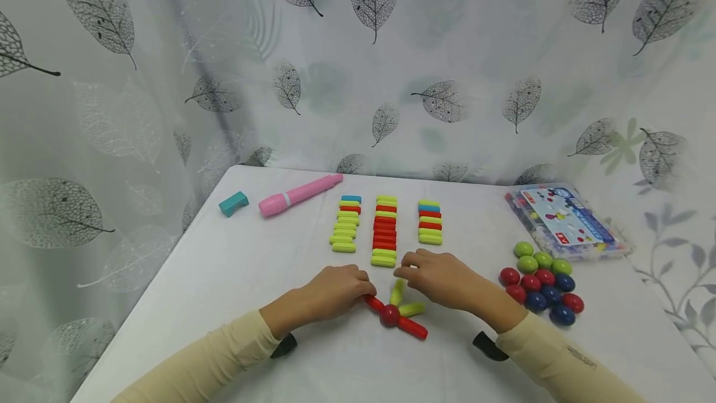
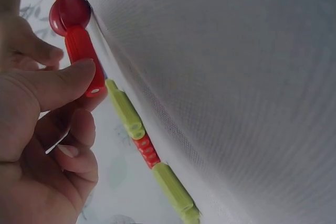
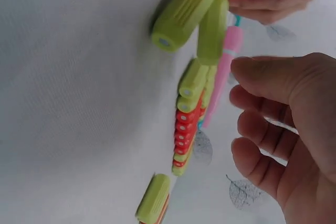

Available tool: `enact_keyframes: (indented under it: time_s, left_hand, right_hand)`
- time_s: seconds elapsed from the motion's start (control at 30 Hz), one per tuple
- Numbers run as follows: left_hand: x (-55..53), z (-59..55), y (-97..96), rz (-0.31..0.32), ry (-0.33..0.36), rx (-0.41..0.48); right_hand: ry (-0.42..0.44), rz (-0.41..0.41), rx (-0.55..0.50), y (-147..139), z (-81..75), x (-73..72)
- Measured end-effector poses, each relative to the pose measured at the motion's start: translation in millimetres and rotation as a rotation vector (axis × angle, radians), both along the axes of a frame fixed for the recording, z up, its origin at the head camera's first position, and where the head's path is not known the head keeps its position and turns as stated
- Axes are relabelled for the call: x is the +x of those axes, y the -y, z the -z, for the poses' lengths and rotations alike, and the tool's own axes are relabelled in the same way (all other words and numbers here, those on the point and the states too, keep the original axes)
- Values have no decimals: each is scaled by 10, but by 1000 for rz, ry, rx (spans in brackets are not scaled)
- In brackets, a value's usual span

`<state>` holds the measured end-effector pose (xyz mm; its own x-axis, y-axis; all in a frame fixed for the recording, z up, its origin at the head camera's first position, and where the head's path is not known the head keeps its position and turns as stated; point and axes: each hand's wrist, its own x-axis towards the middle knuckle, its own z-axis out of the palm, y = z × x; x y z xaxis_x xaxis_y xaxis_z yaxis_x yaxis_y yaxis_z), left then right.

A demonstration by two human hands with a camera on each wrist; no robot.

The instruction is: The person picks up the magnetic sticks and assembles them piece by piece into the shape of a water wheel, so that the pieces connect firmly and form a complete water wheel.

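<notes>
My left hand [image 1: 338, 291] pinches a red stick [image 2: 83, 59] between thumb and fingers. That stick joins a dark red ball [image 1: 390, 315], from which another red stick [image 1: 413, 328] points towards the lower right. Two yellow-green sticks, an upper one [image 1: 397, 293] and a lower one [image 1: 412, 310], also meet the ball. My right hand [image 1: 439, 275] is just beside the upper yellow-green stick. In the right wrist view its fingers are loosely bent with nothing between them, and the thumb tip is apart from the stick's end.
Three columns of coloured sticks, left [image 1: 345, 226], middle [image 1: 385, 229] and right [image 1: 430, 222], lie behind the hands. A pink tube-shaped object [image 1: 302, 194] and a teal block [image 1: 233, 203] are at back left. Green, red and blue balls [image 1: 550, 294] lie right, by a clear box [image 1: 567, 216].
</notes>
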<state>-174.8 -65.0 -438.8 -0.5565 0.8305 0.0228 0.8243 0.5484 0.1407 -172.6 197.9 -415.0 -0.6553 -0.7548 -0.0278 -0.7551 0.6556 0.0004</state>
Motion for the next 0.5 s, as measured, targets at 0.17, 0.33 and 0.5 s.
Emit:
enact_keyframes:
  time_s: [0.17, 0.33, 0.5]
  left_hand:
    - [20, -5, 26, 6, 48, -18]
    - [31, -29, 49, 14, 178, -46]
    - [17, -38, -4, 33, 168, -28]
  right_hand:
    - [141, 62, -68, -125, -54, 131]
    - [258, 30, -49, -155, -23, 239]
    - [224, 24, -30, -149, 62, 247]
